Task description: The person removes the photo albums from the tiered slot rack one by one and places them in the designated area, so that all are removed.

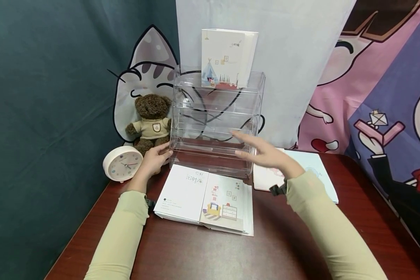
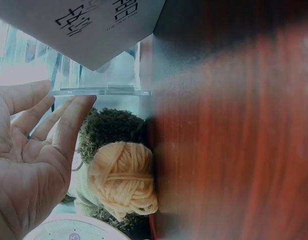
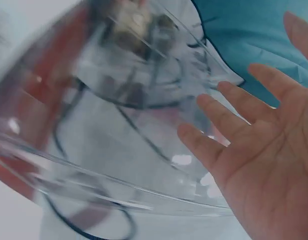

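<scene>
A clear plastic tiered rack [image 1: 217, 110] stands at the back of the table. My left hand [image 1: 155, 158] touches its left side, and in the left wrist view the straight fingertips meet the clear panel's edge. Spread in the air before the rack's right half is my right hand [image 1: 266, 153]; the right wrist view shows its palm [image 3: 273, 165] holding nothing. An illustrated white booklet [image 1: 222, 58] sits upright on the top tier. In front of the rack lies an opened booklet [image 1: 182, 194] with printing on the left and a furniture drawing on the right.
Left of the rack are a brown teddy bear [image 1: 152, 120] and a round white clock [image 1: 123, 164]. A yellow yarn bundle [image 2: 123, 177] shows near the bear in the left wrist view. On the right, beneath my right arm, lies a pale blue booklet [image 1: 316, 169].
</scene>
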Available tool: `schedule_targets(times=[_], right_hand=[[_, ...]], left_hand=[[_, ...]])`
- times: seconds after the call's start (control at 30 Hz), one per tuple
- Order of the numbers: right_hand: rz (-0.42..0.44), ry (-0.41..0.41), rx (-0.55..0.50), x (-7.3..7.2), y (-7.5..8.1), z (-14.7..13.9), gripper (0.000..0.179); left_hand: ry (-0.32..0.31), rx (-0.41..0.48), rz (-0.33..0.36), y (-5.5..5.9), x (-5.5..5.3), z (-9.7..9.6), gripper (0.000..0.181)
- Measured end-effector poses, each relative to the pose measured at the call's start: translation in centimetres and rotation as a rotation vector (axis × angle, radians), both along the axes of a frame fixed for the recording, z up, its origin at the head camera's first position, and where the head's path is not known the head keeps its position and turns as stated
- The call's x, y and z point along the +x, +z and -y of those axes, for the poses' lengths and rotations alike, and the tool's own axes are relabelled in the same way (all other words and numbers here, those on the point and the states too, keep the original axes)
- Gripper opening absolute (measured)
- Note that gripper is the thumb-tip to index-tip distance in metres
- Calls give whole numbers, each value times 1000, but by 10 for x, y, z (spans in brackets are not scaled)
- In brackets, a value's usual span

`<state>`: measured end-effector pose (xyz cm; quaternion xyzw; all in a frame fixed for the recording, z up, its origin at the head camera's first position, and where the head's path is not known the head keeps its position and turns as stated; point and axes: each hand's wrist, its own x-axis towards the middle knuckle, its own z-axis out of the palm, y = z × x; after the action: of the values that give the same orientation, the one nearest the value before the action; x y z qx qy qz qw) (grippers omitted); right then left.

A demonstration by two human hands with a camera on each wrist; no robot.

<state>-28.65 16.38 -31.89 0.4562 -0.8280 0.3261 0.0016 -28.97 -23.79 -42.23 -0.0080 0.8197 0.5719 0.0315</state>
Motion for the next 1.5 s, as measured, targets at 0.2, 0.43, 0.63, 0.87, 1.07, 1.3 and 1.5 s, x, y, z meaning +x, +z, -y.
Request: schedule_targets(times=[0.2, 0.43, 0.63, 0.87, 1.07, 1.3, 1.5], right_hand=[[-240, -69, -59, -33, 62, 11, 63], [-460, -238, -91, -72, 122, 31, 54], [-544, -403, 48, -98, 166, 45, 66], [-478, -641, 250, -121, 194, 57, 76], [-404, -705, 275, -133, 192, 59, 79], [-528, -700, 145, -131, 187, 60, 58], [-739, -562, 162, -116, 189, 66, 46]], left_hand=[[3, 25, 4, -3, 0, -3, 57], [2, 7, 0, -4, 2, -7, 56], [11, 0, 6, -7, 3, -7, 56], [5, -1, 37, -8, 0, -5, 57], [-8, -13, 2, -8, -2, -7, 56], [4, -16, 4, -5, -3, -5, 56], [18, 8, 1, -2, -3, 1, 56]])
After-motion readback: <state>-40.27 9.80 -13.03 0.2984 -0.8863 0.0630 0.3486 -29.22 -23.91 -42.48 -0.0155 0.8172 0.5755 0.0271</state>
